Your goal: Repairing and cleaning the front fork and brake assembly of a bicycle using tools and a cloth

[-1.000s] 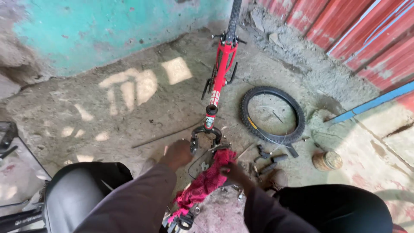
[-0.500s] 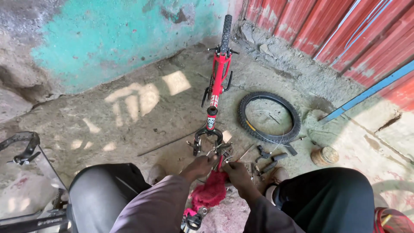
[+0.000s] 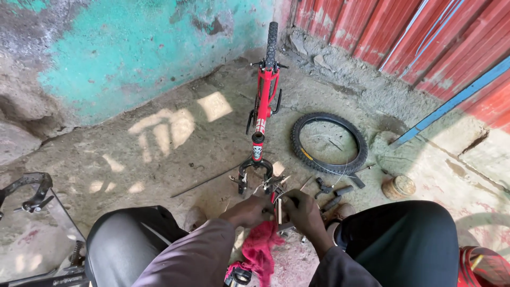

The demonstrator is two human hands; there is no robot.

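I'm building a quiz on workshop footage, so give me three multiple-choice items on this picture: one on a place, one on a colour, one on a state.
1. Where does the loose black rubber tyre lie?
A. On the ground to the right of the red bicycle frame
B. Leaning against the turquoise wall
C. On the person's lap

2. What colour is the crumpled cloth below the hands?
A. Blue
B. Pinkish red
C. White

3. How do the left hand and right hand stand?
A. Both resting flat on the knees
B. One raised toward the wall
C. Close together on a small metal part

Answers:
1. A, the tyre lies flat on the concrete beside the frame.
2. B, the cloth shows pinkish red between the knees.
3. C, both hands meet at the part, just above the cloth.
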